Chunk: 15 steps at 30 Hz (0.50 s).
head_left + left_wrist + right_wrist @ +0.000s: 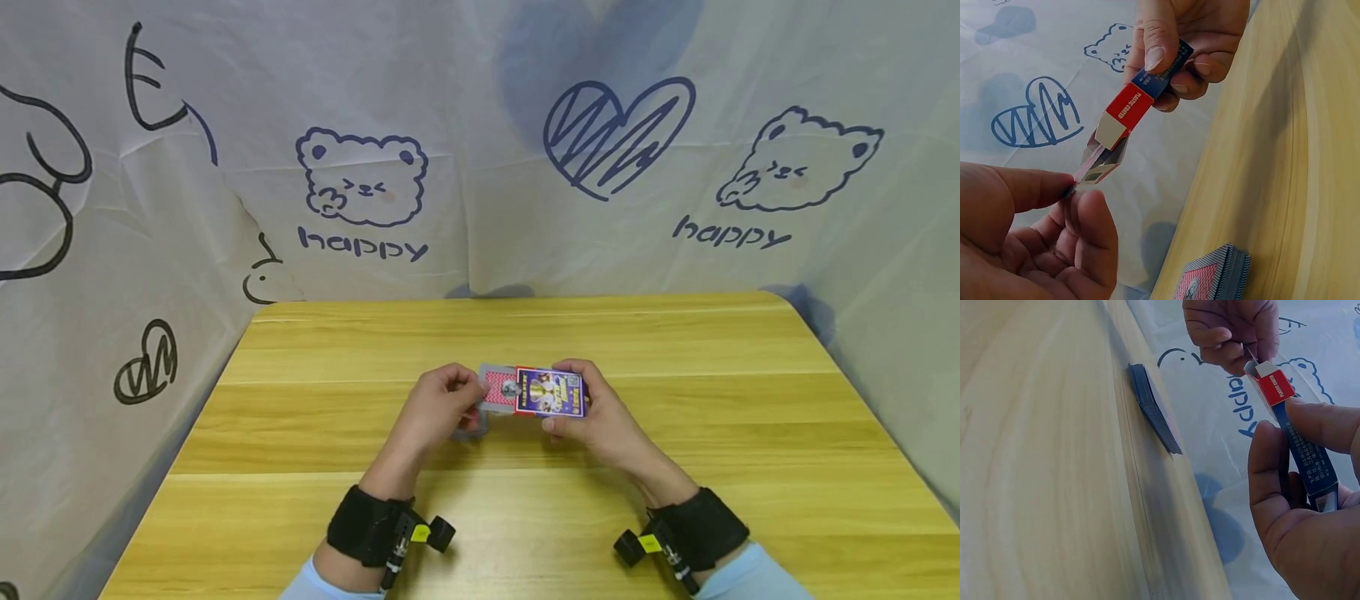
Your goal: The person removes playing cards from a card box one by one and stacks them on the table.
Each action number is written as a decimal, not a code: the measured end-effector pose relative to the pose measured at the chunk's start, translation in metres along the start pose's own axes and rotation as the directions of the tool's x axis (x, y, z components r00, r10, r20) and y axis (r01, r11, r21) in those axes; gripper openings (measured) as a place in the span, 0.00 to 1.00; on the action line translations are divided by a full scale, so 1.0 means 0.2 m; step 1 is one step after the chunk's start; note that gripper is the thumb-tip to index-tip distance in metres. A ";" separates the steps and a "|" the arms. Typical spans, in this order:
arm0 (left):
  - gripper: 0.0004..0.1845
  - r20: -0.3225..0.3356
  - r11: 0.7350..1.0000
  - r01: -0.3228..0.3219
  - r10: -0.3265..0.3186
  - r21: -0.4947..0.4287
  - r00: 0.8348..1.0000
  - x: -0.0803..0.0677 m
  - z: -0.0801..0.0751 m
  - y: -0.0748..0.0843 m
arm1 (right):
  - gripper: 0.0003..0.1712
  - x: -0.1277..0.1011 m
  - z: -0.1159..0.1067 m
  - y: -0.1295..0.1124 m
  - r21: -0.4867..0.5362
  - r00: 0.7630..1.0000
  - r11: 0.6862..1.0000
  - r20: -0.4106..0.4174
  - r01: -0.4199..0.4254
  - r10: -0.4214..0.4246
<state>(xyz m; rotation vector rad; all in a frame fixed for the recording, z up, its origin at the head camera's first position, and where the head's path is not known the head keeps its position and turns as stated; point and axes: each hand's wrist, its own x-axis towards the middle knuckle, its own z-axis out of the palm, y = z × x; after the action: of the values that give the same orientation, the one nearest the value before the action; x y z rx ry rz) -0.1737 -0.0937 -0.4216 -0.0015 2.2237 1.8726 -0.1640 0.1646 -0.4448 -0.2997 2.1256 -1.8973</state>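
My right hand [572,398] grips a blue and red playing-card box [550,392] by its long edges, just above the wooden table [675,417]. The box's end flap [1110,129] stands open. A red-backed card [499,387] sticks out of that end, and my left hand [476,393] pinches it between thumb and forefinger. In the left wrist view the pinch [1075,189] sits at the card's free edge. A stack of cards [1216,278] lies flat on the table below my left hand; it also shows as a dark stack [1154,412] in the right wrist view.
A white cloth [480,167] printed with bears and hearts hangs behind and at both sides of the table. Bare wood stretches around the hands to the table's edges. Both wrists wear black bands with small cameras.
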 end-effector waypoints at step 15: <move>0.18 -0.011 0.999 -0.038 0.038 -0.010 0.999 0.01 -0.01 0.01 | 0.45 0.00 0.00 0.01 0.028 1.000 0.999 0.023 0.014 -0.015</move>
<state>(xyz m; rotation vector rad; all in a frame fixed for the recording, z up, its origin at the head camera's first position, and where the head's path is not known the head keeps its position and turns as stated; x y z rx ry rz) -0.1765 -0.0957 -0.4203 0.0295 2.2370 1.9077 -0.1642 0.1645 -0.4472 -0.3306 2.0854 -1.9207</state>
